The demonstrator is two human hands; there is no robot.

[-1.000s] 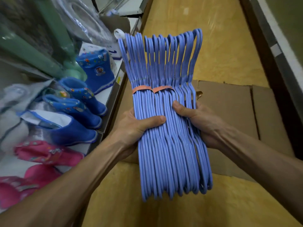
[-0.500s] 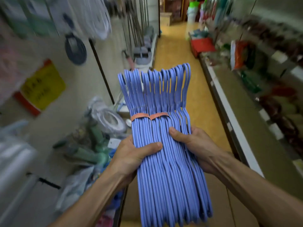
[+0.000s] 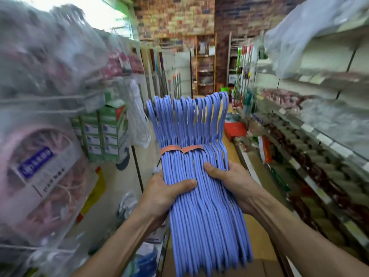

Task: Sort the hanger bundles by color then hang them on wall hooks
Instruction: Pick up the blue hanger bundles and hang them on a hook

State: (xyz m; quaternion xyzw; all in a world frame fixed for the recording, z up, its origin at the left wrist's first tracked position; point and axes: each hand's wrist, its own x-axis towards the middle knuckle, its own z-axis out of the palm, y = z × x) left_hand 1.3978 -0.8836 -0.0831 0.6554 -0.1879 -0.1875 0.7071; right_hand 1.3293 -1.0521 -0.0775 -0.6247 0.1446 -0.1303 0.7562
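Blue hangers (image 3: 201,196) fill the middle of the frame, a thick bundle held upright with the hooks fanned out at the top. Two orange bands (image 3: 182,149) bind it just below the hooks. The left hand (image 3: 165,193) grips the bundle's left side, thumb laid across the front, and the right hand (image 3: 232,181) grips the right side likewise. Blurred shop shelves (image 3: 311,136) run along the right of the frame, with bagged goods (image 3: 44,80) hanging at the left.

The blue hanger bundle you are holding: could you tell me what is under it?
Under the blue hanger bundle the fingers of the left hand and right hand are hidden; only thumbs show on top. Yellow floor shows beside it.
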